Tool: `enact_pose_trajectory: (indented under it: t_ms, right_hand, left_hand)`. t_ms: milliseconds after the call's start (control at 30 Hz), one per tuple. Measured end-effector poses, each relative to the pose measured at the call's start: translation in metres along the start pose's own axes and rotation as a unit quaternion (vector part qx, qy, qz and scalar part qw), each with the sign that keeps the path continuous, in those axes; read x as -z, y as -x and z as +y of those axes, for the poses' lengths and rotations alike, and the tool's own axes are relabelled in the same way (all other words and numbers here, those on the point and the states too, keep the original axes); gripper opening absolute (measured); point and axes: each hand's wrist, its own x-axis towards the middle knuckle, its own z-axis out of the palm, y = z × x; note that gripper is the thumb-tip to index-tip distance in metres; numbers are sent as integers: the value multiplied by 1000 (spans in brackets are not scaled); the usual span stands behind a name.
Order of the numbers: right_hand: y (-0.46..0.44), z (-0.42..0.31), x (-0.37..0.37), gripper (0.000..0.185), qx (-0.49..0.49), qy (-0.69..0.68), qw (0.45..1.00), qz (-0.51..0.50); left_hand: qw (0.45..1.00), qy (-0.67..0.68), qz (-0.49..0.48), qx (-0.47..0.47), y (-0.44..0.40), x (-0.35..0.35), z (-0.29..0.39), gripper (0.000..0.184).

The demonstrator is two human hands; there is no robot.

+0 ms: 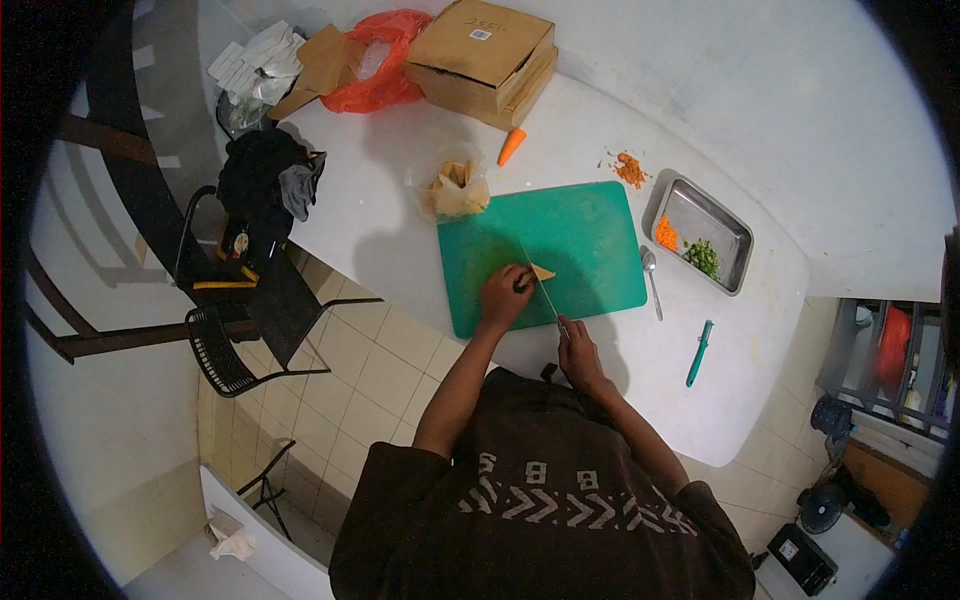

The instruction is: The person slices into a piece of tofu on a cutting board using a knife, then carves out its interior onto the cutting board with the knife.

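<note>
On a green cutting board (590, 215), my left hand (506, 296) has its fingers curled over a small tan piece of food (543, 273). My right hand (578, 352) is wrapped round the handle of a knife (546, 296), whose thin blade lies beside the food piece and points away from me. A clear plastic bag (458, 190) with tan pieces in it rests at the board's far left corner. Beyond the board lies an orange carrot piece (511, 147).
A metal tray (742, 262) at the right holds diced carrot and chopped greens. Near it are a spoon (652, 280), a green peeler (700, 354) and orange scraps (629, 170). Cardboard boxes (480, 55) and a red bag (385, 75) stand at the back; a chair (220, 360) is left.
</note>
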Motion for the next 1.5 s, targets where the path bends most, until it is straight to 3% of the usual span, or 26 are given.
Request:
enact_pose_trajectory:
  t_ms: [167,400,800,867,1500]
  right_hand:
    - [-5,0,1,45,2,-5,1000,-8]
    - [-2,-5,5,45,0,15,1000,-3]
    - [-2,8,-1,65,-5,40,998,-57]
    - [-1,7,1,69,1,98,993,-58]
    - [-3,-11,15,74,10,182,979,-96]
  left_hand:
    - [1000,0,-10,-1,-5,0,-3,28]
    - [1000,-9,-14,2,-3,-4,1,26]
    - [1000,-18,7,-10,-1,-9,-3,28]
    - [999,-25,35,-25,-1,-9,-1,27]
    - [1000,-8,9,-7,-3,-5,2,25]
